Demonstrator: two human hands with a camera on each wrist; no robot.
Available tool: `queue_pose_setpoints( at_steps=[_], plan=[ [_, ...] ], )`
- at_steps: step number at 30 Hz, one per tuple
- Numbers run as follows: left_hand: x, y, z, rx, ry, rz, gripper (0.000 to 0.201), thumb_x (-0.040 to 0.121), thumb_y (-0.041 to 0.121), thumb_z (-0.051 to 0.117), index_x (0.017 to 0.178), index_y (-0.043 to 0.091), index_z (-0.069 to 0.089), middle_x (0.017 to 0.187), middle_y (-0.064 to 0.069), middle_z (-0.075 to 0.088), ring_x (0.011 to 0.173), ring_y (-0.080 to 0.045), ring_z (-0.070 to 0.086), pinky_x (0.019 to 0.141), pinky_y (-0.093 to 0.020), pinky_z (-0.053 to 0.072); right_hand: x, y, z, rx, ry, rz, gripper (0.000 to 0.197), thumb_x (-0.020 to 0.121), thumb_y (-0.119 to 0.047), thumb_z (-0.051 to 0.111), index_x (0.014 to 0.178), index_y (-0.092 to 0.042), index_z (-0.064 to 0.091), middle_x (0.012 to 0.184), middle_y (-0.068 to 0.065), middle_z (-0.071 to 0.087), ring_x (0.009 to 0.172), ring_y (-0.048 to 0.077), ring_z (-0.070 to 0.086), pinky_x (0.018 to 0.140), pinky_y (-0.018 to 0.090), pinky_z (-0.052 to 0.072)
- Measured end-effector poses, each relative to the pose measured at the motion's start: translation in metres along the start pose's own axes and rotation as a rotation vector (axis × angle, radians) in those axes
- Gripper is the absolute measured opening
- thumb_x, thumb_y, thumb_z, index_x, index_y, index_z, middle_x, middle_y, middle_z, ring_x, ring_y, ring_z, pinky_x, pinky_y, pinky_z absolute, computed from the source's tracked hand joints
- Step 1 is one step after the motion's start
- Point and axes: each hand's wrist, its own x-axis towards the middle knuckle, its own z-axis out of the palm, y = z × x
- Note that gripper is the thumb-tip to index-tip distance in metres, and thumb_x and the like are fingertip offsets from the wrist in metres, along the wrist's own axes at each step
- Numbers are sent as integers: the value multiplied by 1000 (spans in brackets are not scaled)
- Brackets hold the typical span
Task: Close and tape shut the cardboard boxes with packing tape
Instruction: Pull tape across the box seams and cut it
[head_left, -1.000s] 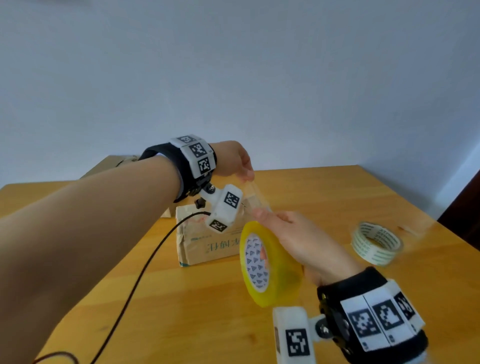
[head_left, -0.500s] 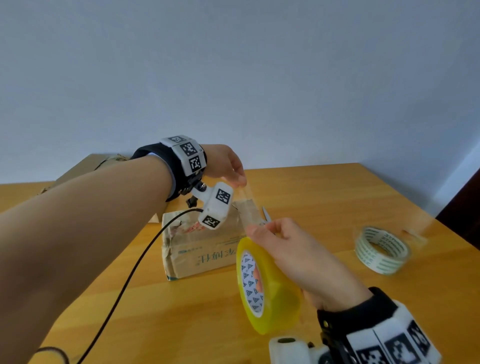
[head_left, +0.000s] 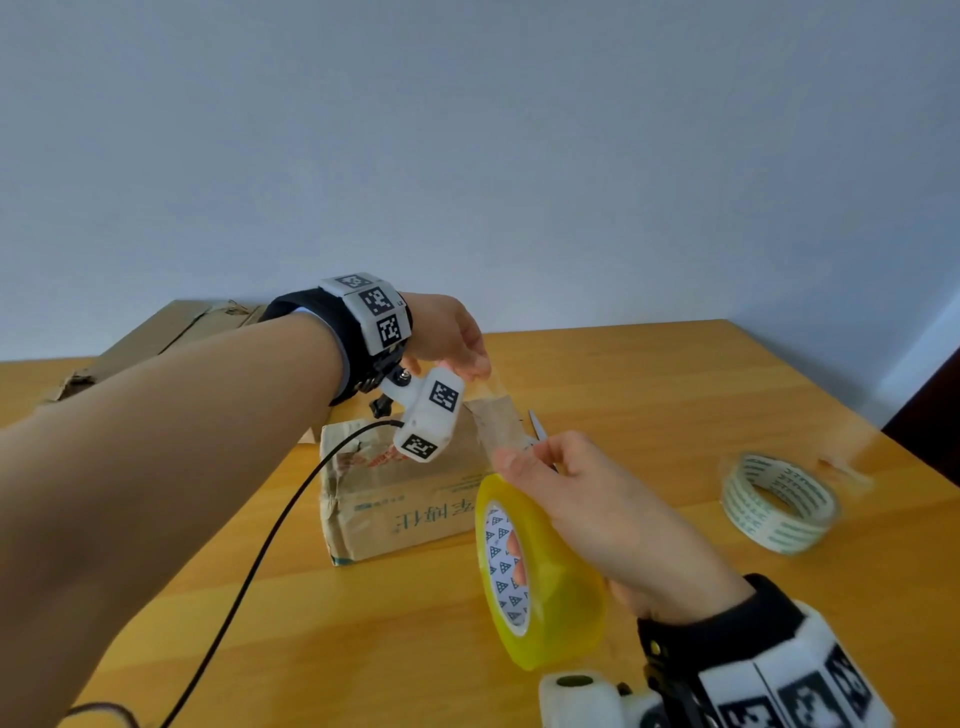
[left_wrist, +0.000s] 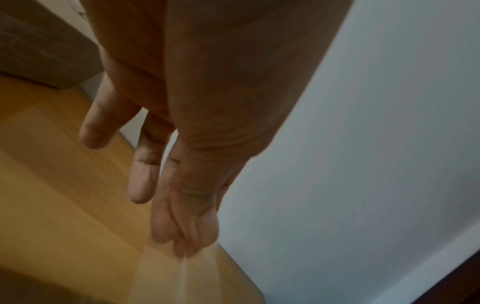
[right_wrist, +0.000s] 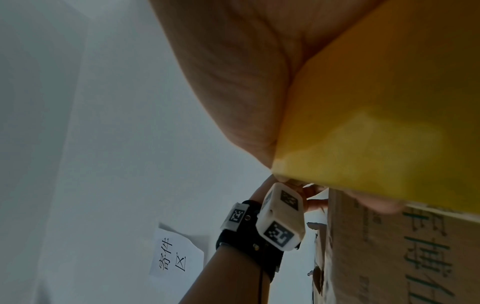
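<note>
Right hand (head_left: 608, 514): gripped the yellow tape roll (head_left: 540, 582), just in front of the small box (head_left: 410, 499)
Left hand (head_left: 447, 335): pinched the pulled-out clear strip (head_left: 501, 415) above the small box
Head view only: a second tape roll (head_left: 779, 501) well right of the box, a larger box (head_left: 171, 332) behind
Right wrist view only: a paper sign (right_wrist: 174, 257) on the wall

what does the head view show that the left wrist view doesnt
Only the head view shows the right hand gripping the yellow roll, the small box, the spare roll lying on the table and what looks like a scissors tip. Only the left wrist view shows the left hand's fingers from below, two hanging loose. Both show the left hand pinching the clear tape strip, the table, the wall and the far box.
</note>
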Motion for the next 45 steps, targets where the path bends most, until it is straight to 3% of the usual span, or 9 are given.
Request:
queue_pose_setpoints(
  at_steps=[4,8,14,18,23,30,35,38,45],
  plan=[
    [2,2,3,11,-2,6,11,93,36,66,98,28,72,98,13,74,108,-9,63,85,-33,54,1,0,0,-6,6,-23,72,59,-87,59,107,-34,53,102,8,74,91,35,73,89,59,58],
    [4,4,6,27,-2,7,14,93,37,67,102,27,71,102,12,74,111,-10,62,89,-35,54,1,1,-3,-25,10,-26,76,56,-87,57,108,-31,56,103,5,75,93,28,74,89,56,59],
    [-1,1,8,36,2,9,16,93,38,66,104,28,72,103,12,74,109,-9,62,79,-29,53,2,2,1,-27,-3,-13,76,56,-87,57,107,-30,55,101,8,75,93,31,74,88,58,59],
    [0,5,12,56,11,12,19,94,37,64,107,26,73,106,12,73,109,-7,61,66,-22,40,2,4,0,-20,2,-4,73,58,-86,58,106,-31,54,101,11,75,93,36,73,89,60,58],
    [1,9,13,68,2,5,21,95,36,63,110,25,72,107,12,72,111,-8,60,65,-21,40,3,5,-2,-9,-6,12,75,56,-87,58,108,-32,54,103,6,74,93,30,73,89,56,59],
    [4,7,18,88,-9,-24,25,95,37,63,115,23,70,113,8,70,115,-11,59,80,-27,43,0,5,-1,-3,3,27,67,66,-81,62,107,-29,54,104,9,74,95,36,72,88,58,59],
    [4,10,19,149,-45,-63,30,94,38,63,121,24,67,121,3,66,118,-17,57,59,-21,39,-1,4,-2,1,-7,38,46,88,-63,66,109,-23,54,107,18,73,94,39,73,86,60,58],
    [3,14,19,203,-59,-74,32,96,36,62,125,23,65,127,0,63,120,-20,55,56,-20,35,-2,3,-2,12,-18,35,46,88,-61,67,109,-23,54,108,21,73,86,34,73,87,60,58],
    [-3,16,19,211,-44,-64,32,95,38,62,123,24,67,123,3,66,120,-18,57,56,-19,35,-4,4,-1,52,-19,34,56,76,-68,70,108,-24,57,110,20,73,95,37,73,87,63,57]
  ],
)
